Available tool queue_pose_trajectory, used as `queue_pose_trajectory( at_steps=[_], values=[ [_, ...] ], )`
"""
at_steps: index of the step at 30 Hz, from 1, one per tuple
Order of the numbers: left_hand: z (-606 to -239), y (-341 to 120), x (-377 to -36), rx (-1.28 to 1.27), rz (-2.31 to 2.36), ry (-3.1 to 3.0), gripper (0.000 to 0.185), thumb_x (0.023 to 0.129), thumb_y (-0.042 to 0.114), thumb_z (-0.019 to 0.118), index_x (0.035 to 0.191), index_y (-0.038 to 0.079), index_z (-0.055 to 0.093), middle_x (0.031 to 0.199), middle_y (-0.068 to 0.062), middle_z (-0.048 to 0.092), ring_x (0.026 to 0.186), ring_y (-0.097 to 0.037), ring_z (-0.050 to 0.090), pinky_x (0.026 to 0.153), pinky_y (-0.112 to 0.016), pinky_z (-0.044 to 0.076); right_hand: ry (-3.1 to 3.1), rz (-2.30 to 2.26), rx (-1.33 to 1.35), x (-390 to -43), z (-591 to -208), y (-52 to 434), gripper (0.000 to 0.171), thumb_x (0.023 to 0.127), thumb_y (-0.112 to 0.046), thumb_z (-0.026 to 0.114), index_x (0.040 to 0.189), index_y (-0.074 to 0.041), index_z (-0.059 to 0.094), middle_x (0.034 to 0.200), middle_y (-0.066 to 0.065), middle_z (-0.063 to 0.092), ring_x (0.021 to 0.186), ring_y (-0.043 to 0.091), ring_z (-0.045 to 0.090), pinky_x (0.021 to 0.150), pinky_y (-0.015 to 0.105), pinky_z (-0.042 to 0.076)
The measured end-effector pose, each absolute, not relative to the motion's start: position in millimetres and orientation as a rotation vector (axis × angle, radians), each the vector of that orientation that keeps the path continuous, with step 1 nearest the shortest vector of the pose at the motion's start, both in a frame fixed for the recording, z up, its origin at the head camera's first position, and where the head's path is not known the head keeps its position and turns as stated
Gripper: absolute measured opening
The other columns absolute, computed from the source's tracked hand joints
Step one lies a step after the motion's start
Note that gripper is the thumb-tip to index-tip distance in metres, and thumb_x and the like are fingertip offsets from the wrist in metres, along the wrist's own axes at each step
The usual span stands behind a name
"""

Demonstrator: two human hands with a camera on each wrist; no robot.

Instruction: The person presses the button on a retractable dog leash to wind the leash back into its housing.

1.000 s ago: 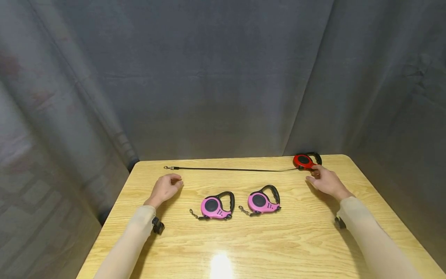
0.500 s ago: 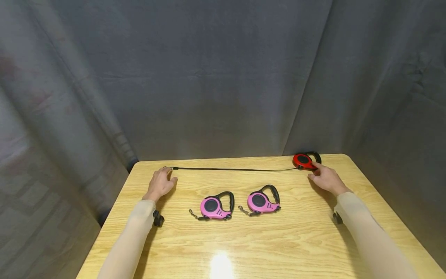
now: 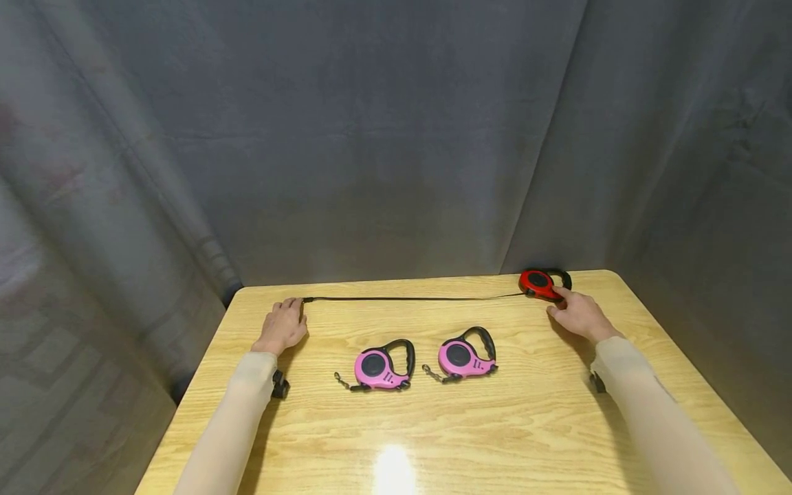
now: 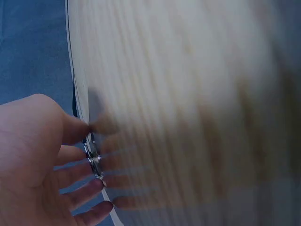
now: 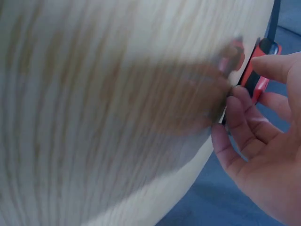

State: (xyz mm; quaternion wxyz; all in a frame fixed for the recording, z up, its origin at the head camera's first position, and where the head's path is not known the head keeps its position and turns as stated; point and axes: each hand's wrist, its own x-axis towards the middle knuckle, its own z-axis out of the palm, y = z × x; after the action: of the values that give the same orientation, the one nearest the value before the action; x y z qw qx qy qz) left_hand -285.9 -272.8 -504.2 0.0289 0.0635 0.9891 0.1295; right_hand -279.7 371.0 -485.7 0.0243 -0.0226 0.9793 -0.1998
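At the table's far right lies a red and black retractable leash [image 3: 537,282], its thin black strap [image 3: 396,298] drawn out leftward along the back. My right hand [image 3: 578,316] grips the lower right of the red case, with the thumb [image 5: 268,65] against it in the right wrist view. My left hand [image 3: 281,326] covers the strap's far left end. In the left wrist view, its thumb and fingers lie around the metal clip [image 4: 94,157]. Two pink retractable leashes, a left one [image 3: 366,377] and a right one [image 3: 452,371], lie flat between my arms.
The light wooden table [image 3: 408,419] has its back edge close behind the red leash and strap. A grey curtain [image 3: 383,172] hangs behind and at both sides. Short clips stick out leftward from both pink leashes.
My left hand has reached forward and left onto the strap's clip, hiding it from the head view. My right hand has stayed at the red leash, and the pink leashes have not moved.
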Motion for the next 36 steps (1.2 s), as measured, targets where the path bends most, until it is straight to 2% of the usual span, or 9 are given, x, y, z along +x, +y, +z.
queue_pose_trajectory(
  at_steps=[6,12,18,22,27,36],
  values=[
    [-500.6,-272.7,-280.4,0.182,0.319,3.087,0.047,0.108,0.01,0.044,0.149,-0.011,0.052,0.147,-0.036,0.054,0.132,-0.057,0.053,0.103,-0.068,0.051,3.06,-0.529,-0.1,-280.4,-485.3,370.8,0.063,0.1,-0.023,0.061,0.151,0.012,0.046,0.101,0.025,0.068,0.09,0.04,0.062,0.085,0.062,0.05],
    [-498.8,-273.2,-274.7,0.175,0.283,3.17,0.034,0.106,0.008,0.055,0.134,-0.005,0.069,0.125,-0.029,0.069,0.11,-0.051,0.065,0.088,-0.063,0.058,3.198,-0.456,-0.094,-279.9,-485.7,369.6,0.049,0.094,-0.018,0.068,0.13,0.013,0.062,0.111,0.037,0.065,0.1,0.052,0.062,0.087,0.065,0.051],
    [-499.5,-275.0,-270.2,0.163,0.385,3.231,0.02,0.101,0.003,0.064,0.113,0.001,0.08,0.108,-0.024,0.077,0.089,-0.043,0.073,0.075,-0.056,0.062,3.286,-0.457,-0.129,-276.7,-489.1,370.6,0.036,0.091,-0.016,0.074,0.114,0.012,0.071,0.105,0.032,0.063,0.095,0.049,0.061,0.082,0.061,0.051],
    [-495.0,-272.9,-267.7,0.182,0.43,3.211,0.016,0.099,0.001,0.068,0.105,0.004,0.083,0.107,-0.021,0.08,0.089,-0.04,0.075,0.077,-0.055,0.062,3.32,-0.471,-0.219,-275.7,-492.1,369.8,0.032,0.092,-0.015,0.076,0.107,0.012,0.073,0.104,0.03,0.067,0.094,0.048,0.066,0.086,0.062,0.054],
    [-490.9,-271.6,-265.2,0.145,0.443,3.177,0.013,0.1,0.005,0.07,0.103,0.004,0.083,0.107,-0.02,0.079,0.087,-0.037,0.074,0.076,-0.053,0.061,3.289,-0.477,-0.26,-277.8,-493.2,366.1,0.036,0.094,-0.019,0.074,0.109,0.014,0.072,0.109,0.032,0.07,0.101,0.05,0.067,0.092,0.063,0.053],
    [-494.6,-275.6,-259.1,0.114,0.428,3.165,0.019,0.105,0.009,0.064,0.115,0.001,0.077,0.11,-0.019,0.074,0.092,-0.037,0.071,0.078,-0.053,0.061,3.191,-0.599,-0.151,-280.1,-494.3,362.1,0.05,0.096,-0.029,0.077,0.119,0.015,0.07,0.118,0.037,0.068,0.109,0.057,0.063,0.094,0.068,0.051]
  ],
)
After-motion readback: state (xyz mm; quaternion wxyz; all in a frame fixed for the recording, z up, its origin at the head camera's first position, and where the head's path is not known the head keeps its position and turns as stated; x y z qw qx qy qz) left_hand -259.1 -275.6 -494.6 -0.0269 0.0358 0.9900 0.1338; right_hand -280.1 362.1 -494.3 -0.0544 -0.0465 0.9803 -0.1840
